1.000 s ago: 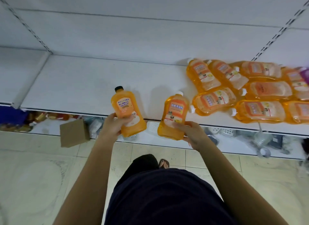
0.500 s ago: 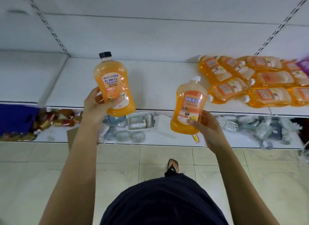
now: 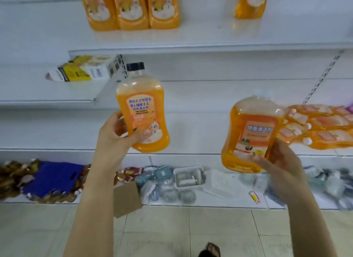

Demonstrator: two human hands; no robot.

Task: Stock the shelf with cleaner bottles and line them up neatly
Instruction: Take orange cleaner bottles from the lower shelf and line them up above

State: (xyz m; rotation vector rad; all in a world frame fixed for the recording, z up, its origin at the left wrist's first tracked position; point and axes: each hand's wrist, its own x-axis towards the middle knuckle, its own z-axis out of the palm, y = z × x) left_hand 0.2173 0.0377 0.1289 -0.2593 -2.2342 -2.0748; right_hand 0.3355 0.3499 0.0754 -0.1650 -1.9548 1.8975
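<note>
Cleaner bottles of clear plastic filled with orange liquid are held one in each hand, in the air in front of white metal shelving, above a pale tiled floor [image 3: 172, 233].

The left hand [image 3: 114, 140] grips a black-capped bottle [image 3: 142, 111] low on its body. The thumb lies across the bottom of the front label and the fingers are curled round the back. This bottle stands close to upright.

The right hand [image 3: 280, 166] grips a wider orange bottle [image 3: 250, 134] near its base, thumb on the lower front and fingers wrapped behind. It leans a little to the right, and its pale cap is blurred.

Behind the hands, the bottom shelf holds a brown cardboard piece [image 3: 127, 198], a blue bag [image 3: 51, 178] and a white plastic basket [image 3: 188, 176] among mixed small goods.

On the middle shelf [image 3: 191, 138], well to the right, a heap of orange bottles [image 3: 324, 130] lies on its side.

Farthest up, on the upper shelf [image 3: 210, 36], three orange bottles [image 3: 131, 8] stand touching in a row, with a single bottle [image 3: 250, 2] well apart to their right.
</note>
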